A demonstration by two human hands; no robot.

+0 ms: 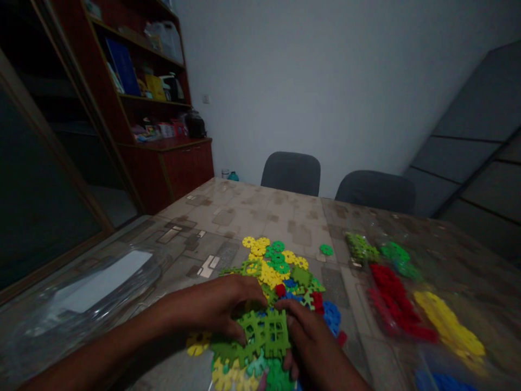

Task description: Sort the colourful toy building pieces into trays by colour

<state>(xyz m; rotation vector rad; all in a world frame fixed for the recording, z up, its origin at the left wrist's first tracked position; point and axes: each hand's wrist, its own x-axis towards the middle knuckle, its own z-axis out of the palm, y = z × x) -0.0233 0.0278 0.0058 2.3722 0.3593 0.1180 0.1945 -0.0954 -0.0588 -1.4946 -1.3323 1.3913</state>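
My left hand (215,307) and my right hand (315,345) both grip a cluster of green interlocking square plastic pieces (264,334) joined together, held just above the table near its front edge. Fingers of both hands curl round its edges. Under and behind it lies a loose pile of flat plastic pieces (280,269): yellow and green gear-shaped discs, with some red and blue ones. One green disc (326,249) lies apart, further back.
Clear bags (407,304) of sorted green, red, yellow and blue pieces lie at the right. A clear plastic package (101,282) rests at the left. Two grey chairs (291,172) stand behind the patterned table (260,217); a wooden shelf unit (154,108) is at the back left.
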